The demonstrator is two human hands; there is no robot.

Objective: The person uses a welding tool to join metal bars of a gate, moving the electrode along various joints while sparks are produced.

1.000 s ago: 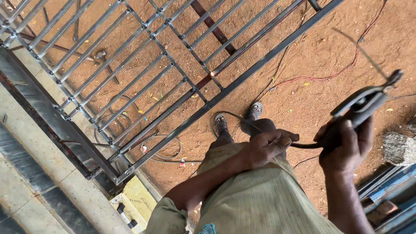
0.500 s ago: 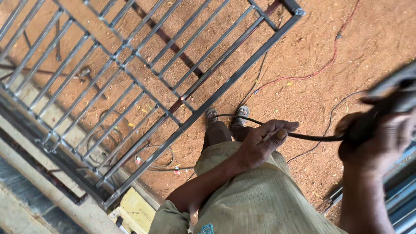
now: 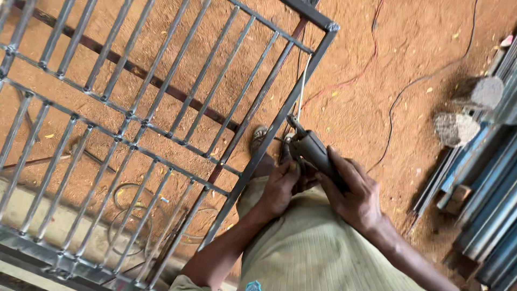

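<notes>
My right hand (image 3: 355,196) grips a grey welding electrode holder (image 3: 312,151) with its jaws pointing up toward the metal grille's frame. My left hand (image 3: 280,186) rests beside it, fingers curled against the holder's lower end and its cable. A thin rod (image 3: 302,92) rises from the holder's jaws along the frame bar. The large steel window grille (image 3: 134,129) lies flat on the red dirt, its right frame bar (image 3: 269,143) just left of my hands. My feet in sandals (image 3: 260,134) show under that bar.
Black and red cables (image 3: 371,59) trail over the dirt at upper right. Metal pipes and strips (image 3: 484,188) are stacked at the right edge, with two stone blocks (image 3: 466,110) beside them. A coiled wire (image 3: 126,215) lies under the grille.
My right hand swung the holder from far right in toward my lap, meeting my left hand. The view shifted, so the grille's corner now sits higher and closer.
</notes>
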